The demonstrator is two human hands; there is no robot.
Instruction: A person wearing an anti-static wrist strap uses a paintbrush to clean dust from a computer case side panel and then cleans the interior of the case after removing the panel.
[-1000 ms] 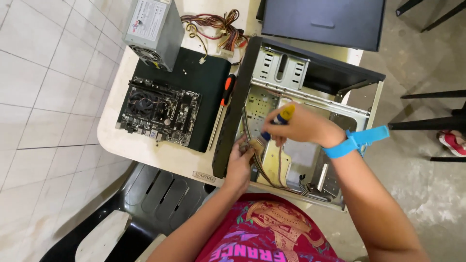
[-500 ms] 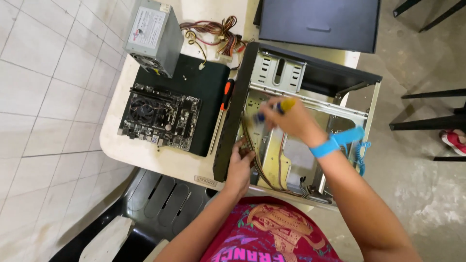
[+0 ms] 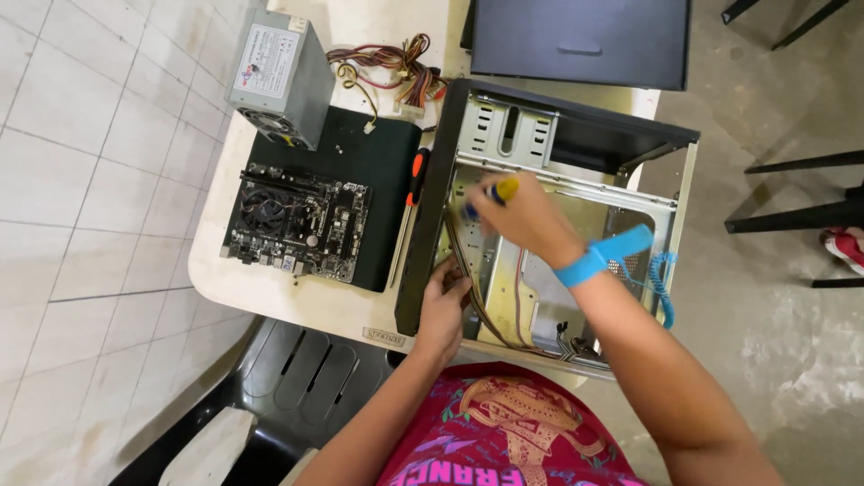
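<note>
The right hand (image 3: 526,220) is in the middle of the frame, inside the open computer case (image 3: 549,225). Its fingers are curled tight around a screwdriver (image 3: 493,194) with a yellow and blue handle. The handle sticks out to the left of the hand, over the shiny metal floor of the case. A blue strap (image 3: 601,256) goes around the right wrist, and a curly blue cord (image 3: 664,286) hangs from it on the right side of the case.

The left hand (image 3: 444,309) is lower down, at the bottom left corner of the case. Its fingers are bent over the black front edge and touch a bunch of thin wires (image 3: 477,297) that run along the inside.

The case lies on a pale worktop (image 3: 270,292). To its left is a black mat (image 3: 378,180) with a circuit board (image 3: 297,220) on it. Another screwdriver (image 3: 416,175), with a red and black handle, lies between the mat and the case. A grey power box (image 3: 279,72) sits in the upper left, with coloured wires (image 3: 396,72) beside it. A dark flat panel (image 3: 580,40) lies at the top.
</note>
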